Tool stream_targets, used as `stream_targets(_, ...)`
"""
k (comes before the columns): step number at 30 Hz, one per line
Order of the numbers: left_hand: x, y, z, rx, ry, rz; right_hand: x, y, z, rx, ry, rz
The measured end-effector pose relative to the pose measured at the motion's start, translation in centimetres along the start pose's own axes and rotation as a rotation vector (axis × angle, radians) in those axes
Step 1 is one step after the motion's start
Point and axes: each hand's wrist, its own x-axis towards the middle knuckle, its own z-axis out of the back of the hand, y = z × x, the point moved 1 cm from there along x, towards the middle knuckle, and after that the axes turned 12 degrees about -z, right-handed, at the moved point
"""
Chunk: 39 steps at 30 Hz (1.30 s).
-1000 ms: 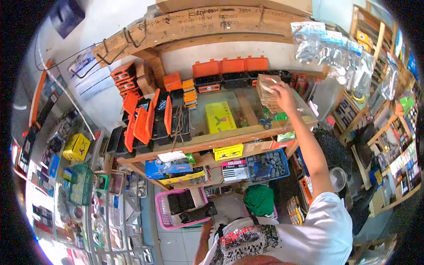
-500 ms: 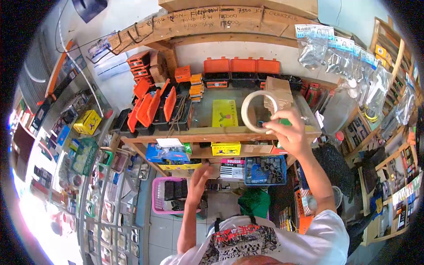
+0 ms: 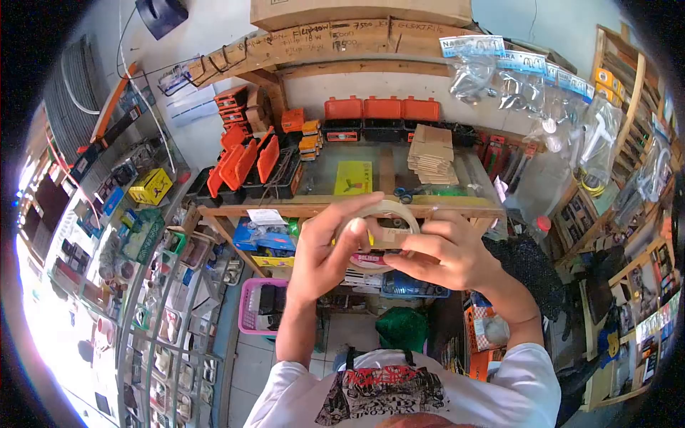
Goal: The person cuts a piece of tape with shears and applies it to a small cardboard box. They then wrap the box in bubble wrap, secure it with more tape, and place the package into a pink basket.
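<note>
A pale roll of tape [image 3: 399, 208] is held up in front of my chest, just before the counter's front edge. My left hand [image 3: 320, 250] grips its left side, with the fingers over the rim and the thumb by the opening. On the right side, the fingers of my right hand [image 3: 457, 251] are closed on the rim. Through the roll's hole I see part of the shelf behind. On the glass counter beyond lie a yellow packet [image 3: 354, 177], a stack of cardboard pieces [image 3: 431, 158] and a small blue-handled item [image 3: 404, 195], perhaps scissors.
Black boxes with raised orange lids [image 3: 246, 162] stand at the counter's left, more [image 3: 382, 110] at the back. Below are a pink basket [image 3: 247, 308] and a blue tray [image 3: 414, 285]. Glass shelving [image 3: 153, 307] stands left; plastic packets [image 3: 524, 78] hang at the right.
The roll of tape has come down and toward the middle in my right hand. My left hand has risen from below the counter and taken hold of its left side.
</note>
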Motion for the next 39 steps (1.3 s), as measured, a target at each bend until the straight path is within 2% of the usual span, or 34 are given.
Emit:
stream_targets(1,-0.1,-0.3,-0.4,0.015,0.025,0.047,-0.1,0.3,0.6,0.014,-0.013,0.01)
stream_targets(2,0.1,-0.2,-1.8,0.01,-0.091,-0.092,-0.9,0.1,1.2,0.108,0.032,-0.03)
stream_targets(5,-0.3,0.0,-3.0,-0.046,-0.12,-0.108,-1.1,1.0,3.5,0.373,-0.11,-0.32)
stream_targets(6,-0.4,0.1,-3.7,-0.088,-0.163,-0.102,-1.3,1.1,3.4,0.475,-0.183,-0.478)
stream_targets(9,-1.3,1.2,-5.8,-0.12,-0.155,-0.272,-2.3,2.2,3.4,1.085,0.056,-0.964)
stream_targets(10,-2.0,1.0,-6.6,-0.086,-0.191,-0.249,-3.1,2.8,3.6,1.193,0.033,-1.031)
stream_targets(13,-1.8,1.9,-8.2,0.248,-0.201,-0.479,-5.4,3.0,3.9,1.2,0.082,-0.917)
stream_targets(14,-2.2,2.3,-8.3,0.179,-0.164,-0.384,-5.7,3.5,4.1,1.059,0.067,-0.959)
stream_targets(18,-2.7,1.3,-8.9,0.456,-0.075,-0.447,-6.9,4.2,4.3,0.839,-0.012,-0.935)
stream_targets(21,-3.3,0.4,-9.9,0.424,-0.041,-0.425,-7.1,4.7,4.9,0.557,0.034,-0.862)
stream_targets(22,-3.3,-0.1,-10.3,0.454,-0.036,-0.405,-7.4,5.2,4.9,0.559,0.049,-0.927)
stream_targets(25,-4.0,0.2,-11.0,0.372,-0.044,-0.248,-7.7,5.9,4.5,0.483,0.018,-0.909)
stream_targets(28,-4.9,1.2,-11.4,0.22,-0.131,-0.16,-8.1,5.9,3.4,0.365,-0.097,-0.758)
stream_targets(35,-8.7,3.8,-12.0,0.286,-0.259,-0.023,-9.6,7.0,1.9,0.287,-0.009,-0.768)
stream_targets(37,-10.9,5.3,-12.2,0.234,-0.322,0.071,-10.8,7.7,1.0,0.318,0.124,-0.873)
stream_targets(39,-13.3,4.6,-11.4,0.384,-0.159,0.29,-12.0,8.7,0.2,0.458,0.304,-0.992)
